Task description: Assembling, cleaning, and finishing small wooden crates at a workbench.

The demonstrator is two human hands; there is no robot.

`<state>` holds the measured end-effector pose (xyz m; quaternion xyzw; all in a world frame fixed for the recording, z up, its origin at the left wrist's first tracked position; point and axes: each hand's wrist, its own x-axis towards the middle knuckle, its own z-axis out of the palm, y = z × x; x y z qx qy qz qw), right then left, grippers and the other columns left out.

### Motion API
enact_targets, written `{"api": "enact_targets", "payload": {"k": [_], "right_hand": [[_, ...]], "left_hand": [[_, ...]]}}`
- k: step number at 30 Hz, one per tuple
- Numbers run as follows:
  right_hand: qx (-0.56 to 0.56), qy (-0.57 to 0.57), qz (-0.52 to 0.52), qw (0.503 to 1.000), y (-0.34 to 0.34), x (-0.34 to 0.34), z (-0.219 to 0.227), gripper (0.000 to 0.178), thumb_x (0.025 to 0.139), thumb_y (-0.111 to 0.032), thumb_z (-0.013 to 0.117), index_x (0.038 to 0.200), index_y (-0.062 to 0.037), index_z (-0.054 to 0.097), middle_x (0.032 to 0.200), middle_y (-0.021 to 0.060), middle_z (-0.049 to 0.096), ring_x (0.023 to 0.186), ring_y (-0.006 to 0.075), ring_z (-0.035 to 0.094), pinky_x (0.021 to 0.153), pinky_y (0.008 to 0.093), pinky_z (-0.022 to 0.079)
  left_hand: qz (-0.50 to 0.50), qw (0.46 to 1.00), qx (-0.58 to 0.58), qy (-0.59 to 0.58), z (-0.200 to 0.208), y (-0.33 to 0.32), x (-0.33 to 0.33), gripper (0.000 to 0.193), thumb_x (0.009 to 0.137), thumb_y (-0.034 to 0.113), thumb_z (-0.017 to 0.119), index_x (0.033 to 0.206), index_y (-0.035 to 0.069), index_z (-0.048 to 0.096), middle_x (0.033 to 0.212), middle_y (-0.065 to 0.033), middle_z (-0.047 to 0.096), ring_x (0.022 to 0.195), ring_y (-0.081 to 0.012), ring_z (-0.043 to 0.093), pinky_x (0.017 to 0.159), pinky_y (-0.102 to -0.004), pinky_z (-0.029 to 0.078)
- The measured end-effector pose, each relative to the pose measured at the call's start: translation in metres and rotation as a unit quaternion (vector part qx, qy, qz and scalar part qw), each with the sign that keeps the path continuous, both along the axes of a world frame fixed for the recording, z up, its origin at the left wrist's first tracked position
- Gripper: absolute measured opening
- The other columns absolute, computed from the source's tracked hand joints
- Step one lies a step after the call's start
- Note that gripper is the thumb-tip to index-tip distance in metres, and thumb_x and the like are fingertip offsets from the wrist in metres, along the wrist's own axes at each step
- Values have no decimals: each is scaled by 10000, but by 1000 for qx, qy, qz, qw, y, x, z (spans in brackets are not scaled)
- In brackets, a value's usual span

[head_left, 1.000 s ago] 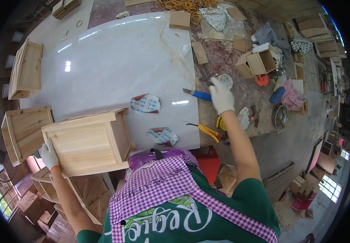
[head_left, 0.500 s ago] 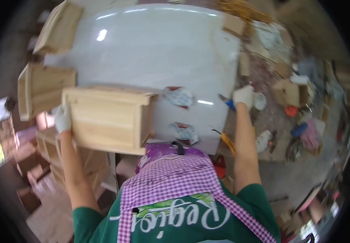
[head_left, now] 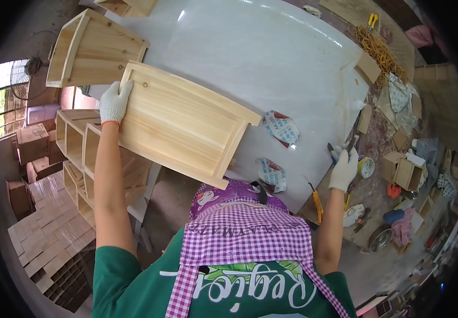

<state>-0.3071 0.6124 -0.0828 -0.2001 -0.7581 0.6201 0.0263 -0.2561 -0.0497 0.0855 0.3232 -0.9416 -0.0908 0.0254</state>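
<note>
My left hand (head_left: 113,106), in a white knit glove, is closed on the left end of a pale wooden box (head_left: 184,122) that lies with a broad panelled side up at the table's near edge. My right hand (head_left: 344,170), gloved likewise, is at the table's right edge with its fingers bent. A dark-bladed tool with a blue handle (head_left: 335,154) lies against its left side, and a slim metal piece (head_left: 353,141) shows at its fingertips. What the fingers pinch is partly hidden. Two curled sandpaper pieces (head_left: 282,129) lie to the right of the box.
Another wooden box (head_left: 99,50) stands beyond my left hand. Wooden compartment units (head_left: 75,138) are stacked at the left below the table. A yellow-handled cutter (head_left: 316,204), a tape roll (head_left: 366,167), an orange cord heap (head_left: 380,50) and cartons (head_left: 403,172) are at the right.
The view has turned, so the table and box appear tilted. My left hand keeps its hold on the box end. My right hand has shifted nearer along the blue-handled tool, fingers bent.
</note>
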Motion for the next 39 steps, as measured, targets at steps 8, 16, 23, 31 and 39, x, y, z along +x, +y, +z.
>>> {"api": "enact_targets", "payload": {"k": [8,16,23,31,39], "right_hand": [[140,193,382,893,-150,17,135,449,955,-24,611,1403,-53,636,1003,141,676,875,256,664,798,324,526],[218,246,326,886,-197,23,124,327,899,-81,738,1226,-81,720,1049,119,712,969,323,683,834,399,549],[284,339,348,827,-205,21,113,334,833,-52,769,1162,-102,736,1042,96,714,956,312,686,823,406,557],[275,343,358,824,-214,17,117,327,814,-17,738,1129,-101,740,973,81,696,875,300,670,769,413,532],[286,312,407,810,-204,15,122,281,826,-35,715,1098,-101,744,939,69,681,868,299,654,783,413,510]], "left_hand": [[4,999,33,6,0,1,-1,609,942,608,607,1024,13,704,931,-279,690,892,-471,651,803,-473,511],[15,999,33,-2,3,5,2,634,930,637,595,1050,27,721,957,-272,705,932,-457,671,830,-485,514],[14,999,47,-6,1,1,2,637,929,639,592,1051,28,722,971,-275,710,942,-450,675,843,-484,513],[16,998,59,-16,1,0,0,647,930,644,589,1061,25,725,977,-273,715,946,-445,681,850,-485,514],[11,998,54,-5,-1,-2,2,650,931,644,589,1076,25,727,979,-272,718,949,-448,682,848,-485,519]]}}
